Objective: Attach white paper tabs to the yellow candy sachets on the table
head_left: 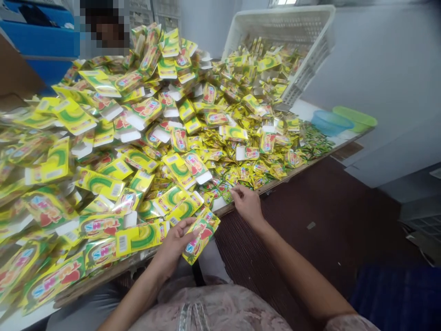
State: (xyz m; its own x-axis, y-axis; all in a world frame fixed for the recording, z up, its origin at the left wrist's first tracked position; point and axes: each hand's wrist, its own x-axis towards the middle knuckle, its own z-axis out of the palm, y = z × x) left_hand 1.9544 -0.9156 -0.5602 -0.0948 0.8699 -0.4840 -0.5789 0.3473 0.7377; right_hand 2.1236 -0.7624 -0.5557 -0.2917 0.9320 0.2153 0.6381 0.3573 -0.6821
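Observation:
My left hand (174,246) is closed on a small printed carton (204,234), yellow and green with colourful lettering, held just off the table's front edge. To its right, my right hand (248,207) has thumb and fingers pinched together at the table edge. Whatever may be between those fingertips is too small to make out. Just beyond them lie small green sachets (225,192) and a heap of yellow sachets (246,172). Many similar cartons (99,181) are piled on the left, several with white end flaps standing open.
A white plastic crate (310,59) lies tipped at the back right, with cartons spilling out. A blue bowl (332,123) and a green bowl (356,119) stand at the table's right end. Another person, blurred out, is behind the pile beside blue containers (37,34).

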